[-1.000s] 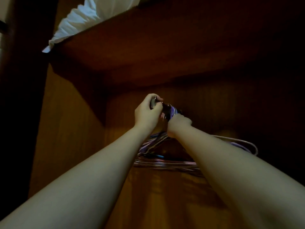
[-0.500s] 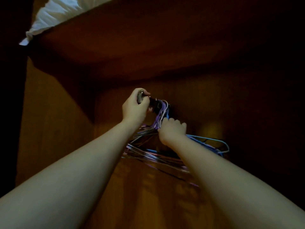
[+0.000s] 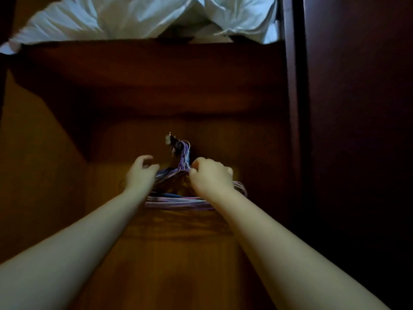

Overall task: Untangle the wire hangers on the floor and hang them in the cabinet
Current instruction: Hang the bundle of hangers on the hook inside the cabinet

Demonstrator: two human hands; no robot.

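Note:
A bunch of pink, purple and blue wire hangers (image 3: 178,201) hangs inside the dark wooden cabinet, its hooks (image 3: 185,153) looped over a short metal rail (image 3: 172,140) that sticks out from the back wall. My right hand (image 3: 211,175) curls around the hangers just below their hooks. To the left of the bunch, my left hand (image 3: 140,173) is held with loosely curled fingers and grips nothing; whether it touches the hangers' left shoulders I cannot tell. The right ends of the hangers are hidden behind my right wrist.
A wooden shelf (image 3: 143,70) spans the cabinet above the rail, with white bedding (image 3: 138,16) piled on top. A dark door frame (image 3: 295,108) and door stand at the right. The cabinet's back panel (image 3: 178,253) runs down between my forearms.
My left hand has let go of the rail and dropped down to the left of the hangers. My right hand moved up to the hanger necks. The view tilted upward, showing more bedding.

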